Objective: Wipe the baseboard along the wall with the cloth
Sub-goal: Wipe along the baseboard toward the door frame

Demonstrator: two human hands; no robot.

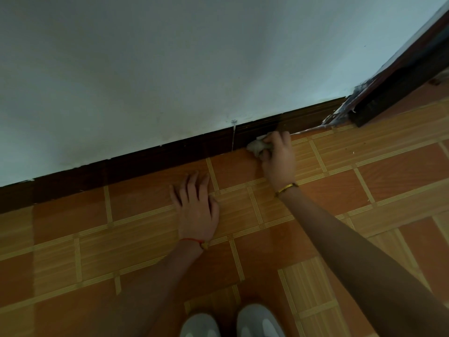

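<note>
Far left: the dark brown baseboard point(145, 164) runs along the foot of the pale wall point(170, 69), rising toward the right. Below it, orange tile floor point(73, 227) with striped yellow bands.

Centre: your left hand point(196, 205) lies flat on the floor, palm down, fingers straight and spread, pointing toward the baseboard, holding nothing. A red string bracelet point(192, 240) circles that wrist.

Bottom centre: toes of two grey shoes point(230, 322) at the frame edge.

Right of centre: your right hand point(279, 156) has its fingers curled round a small bunched white cloth point(256, 147). The cloth sits at the seam where baseboard meets floor, pressed against the lower face of the board. A gold bangle point(286, 187) is on that wrist.

Far right: a dark door frame point(393, 88), with whitish smears at its base where the baseboard ends.
</note>
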